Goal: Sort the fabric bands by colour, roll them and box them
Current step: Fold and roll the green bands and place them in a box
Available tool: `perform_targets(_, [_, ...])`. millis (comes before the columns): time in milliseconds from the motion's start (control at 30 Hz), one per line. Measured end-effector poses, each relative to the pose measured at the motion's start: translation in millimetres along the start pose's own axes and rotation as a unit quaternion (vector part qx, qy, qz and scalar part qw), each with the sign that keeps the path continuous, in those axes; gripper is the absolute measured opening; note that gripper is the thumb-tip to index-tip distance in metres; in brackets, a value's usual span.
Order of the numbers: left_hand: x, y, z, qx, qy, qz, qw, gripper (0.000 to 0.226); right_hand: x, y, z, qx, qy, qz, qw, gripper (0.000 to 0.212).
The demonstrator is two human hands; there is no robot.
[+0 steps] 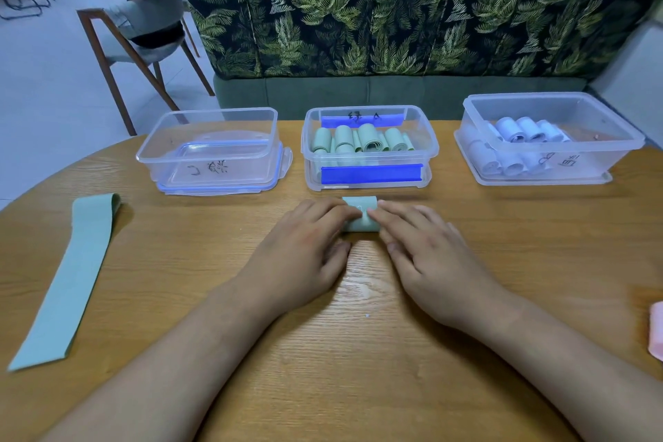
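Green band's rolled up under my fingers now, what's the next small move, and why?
Probably lift the green roll into the middle box just behind it: left hand and right hand rest on it, and that box already holds green rolls.

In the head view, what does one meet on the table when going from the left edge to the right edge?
From the left: flat green band → empty clear box → middle box holding green rolls → right box holding pale rolls → pink item at the edge.
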State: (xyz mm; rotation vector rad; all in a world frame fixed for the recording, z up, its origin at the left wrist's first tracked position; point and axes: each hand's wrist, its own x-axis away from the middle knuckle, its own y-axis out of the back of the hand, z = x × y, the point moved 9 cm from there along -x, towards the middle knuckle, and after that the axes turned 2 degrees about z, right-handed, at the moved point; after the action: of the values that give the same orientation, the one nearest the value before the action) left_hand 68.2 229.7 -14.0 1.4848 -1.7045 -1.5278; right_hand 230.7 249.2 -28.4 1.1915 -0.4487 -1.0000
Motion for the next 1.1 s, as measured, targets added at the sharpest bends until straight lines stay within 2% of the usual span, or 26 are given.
perform_targets(133, [-10, -1, 3, -0.034, 0.013, 0.0, 0.999, 0.042, -9, 11, 7, -0.038, 0.01, -0.046, 0.998, 0.042])
perform_targets(367, [-32, -4, 14, -0.051, 0.046, 0.03, 0.997, 0.045, -22, 14, 13, 0.032, 0.016, -0.064, 0.997, 0.044])
perform_targets(533, [-32, -5, 17, -0.019, 0.048, -0.019, 0.998, 0.029, -25, 13, 11, 0.021, 0.007, -0.087, 0.996, 0.042])
perform_targets(667, [-31, 5, 10, -0.023, 0.011, -0.056, 0.998, 0.025, -20, 21, 11, -0.002, 0.018, -0.123, 0.992, 0.04])
perform_targets(767, [-26, 13, 1, 0.034, -0.018, -0.079, 0.996, 0.024, -15, 32, 13, -0.015, 0.026, -0.153, 0.988, 0.038])
perform_targets(933, [-17, 10, 4, 0.228, 0.031, -0.077, 0.97, 0.033, -10, 39, 14, -0.047, 0.042, -0.173, 0.983, 0.038])
perform_targets(1100, [-17, 18, 6, 0.251, 0.05, -0.101, 0.961, 0.023, -6, 43, 27, -0.099, 0.094, -0.184, 0.973, 0.04])
